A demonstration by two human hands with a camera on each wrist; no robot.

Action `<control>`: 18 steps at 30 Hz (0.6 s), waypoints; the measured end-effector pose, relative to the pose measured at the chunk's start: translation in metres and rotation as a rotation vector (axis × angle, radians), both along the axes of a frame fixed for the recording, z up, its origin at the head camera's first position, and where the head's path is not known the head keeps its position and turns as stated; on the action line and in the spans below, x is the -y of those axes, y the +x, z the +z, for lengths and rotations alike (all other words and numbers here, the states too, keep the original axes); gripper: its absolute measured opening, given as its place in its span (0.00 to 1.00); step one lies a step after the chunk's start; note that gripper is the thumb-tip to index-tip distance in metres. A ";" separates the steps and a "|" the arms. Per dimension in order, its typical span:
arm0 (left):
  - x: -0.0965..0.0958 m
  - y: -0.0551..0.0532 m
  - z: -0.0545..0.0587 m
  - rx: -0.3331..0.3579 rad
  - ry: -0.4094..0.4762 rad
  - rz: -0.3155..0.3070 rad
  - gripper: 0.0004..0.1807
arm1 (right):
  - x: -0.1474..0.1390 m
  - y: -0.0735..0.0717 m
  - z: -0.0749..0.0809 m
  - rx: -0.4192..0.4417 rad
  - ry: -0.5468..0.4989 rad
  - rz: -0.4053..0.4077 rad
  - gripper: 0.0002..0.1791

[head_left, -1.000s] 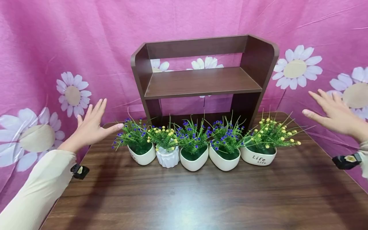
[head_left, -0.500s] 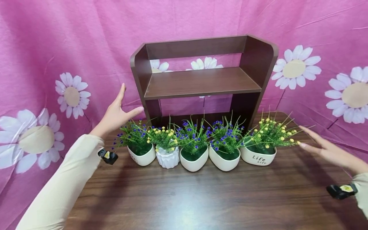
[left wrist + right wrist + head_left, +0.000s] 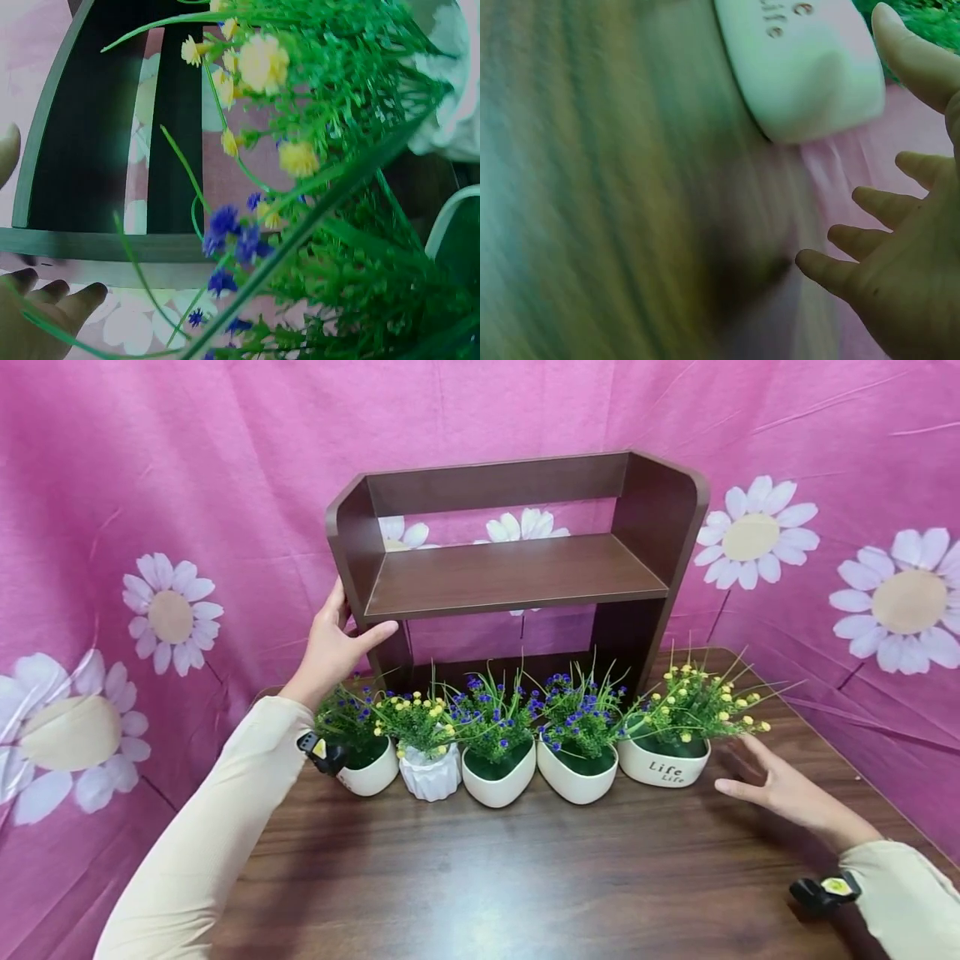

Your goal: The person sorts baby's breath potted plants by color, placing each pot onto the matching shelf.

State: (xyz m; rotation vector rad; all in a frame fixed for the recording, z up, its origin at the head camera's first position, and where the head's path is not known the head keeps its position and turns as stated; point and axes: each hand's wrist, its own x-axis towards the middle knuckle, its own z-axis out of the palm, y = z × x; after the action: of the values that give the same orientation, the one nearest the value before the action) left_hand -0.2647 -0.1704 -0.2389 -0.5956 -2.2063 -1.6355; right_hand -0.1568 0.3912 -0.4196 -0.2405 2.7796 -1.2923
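My left hand (image 3: pixel 330 647) is at the left side of a dark brown wooden shelf (image 3: pixel 525 575), thumb in front and fingers along its outer side. In the left wrist view its fingers (image 3: pixel 56 300) lie beside the shelf's side panel (image 3: pixel 112 244), apparently just short of touching. Low at the right, my right hand (image 3: pixel 795 797) is spread beside a white pot marked "Life" (image 3: pixel 666 767) with yellow flowers. The right wrist view shows the fingers (image 3: pixel 877 204) apart from that pot (image 3: pixel 817 82), holding nothing.
A row of potted flowers fronts the shelf: a partly covered blue one (image 3: pixel 371 775), a yellow one in a ribbed pot (image 3: pixel 430 777), and two blue ones (image 3: pixel 498 787) (image 3: pixel 577 782). They stand on a brown wooden table (image 3: pixel 465 877). Pink daisy-printed cloth (image 3: pixel 247 485) hangs behind.
My left hand has moved right, from open air to the shelf's left side. The right hand has come down and inward toward the "Life" pot. The shelf and pots stand where they were.
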 end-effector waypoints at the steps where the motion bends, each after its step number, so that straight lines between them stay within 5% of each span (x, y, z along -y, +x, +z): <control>1: -0.002 0.001 0.001 -0.005 0.007 0.008 0.48 | 0.002 -0.001 -0.002 -0.003 0.009 -0.004 0.53; 18: -0.010 -0.008 -0.007 -0.038 0.116 0.078 0.43 | 0.027 -0.024 -0.006 0.005 0.024 -0.053 0.55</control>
State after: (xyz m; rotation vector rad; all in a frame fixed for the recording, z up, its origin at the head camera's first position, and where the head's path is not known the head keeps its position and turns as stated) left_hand -0.2722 -0.1609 -0.2463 -0.4982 -2.0651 -1.6837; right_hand -0.1803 0.3641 -0.4254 -0.1630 2.8137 -1.2677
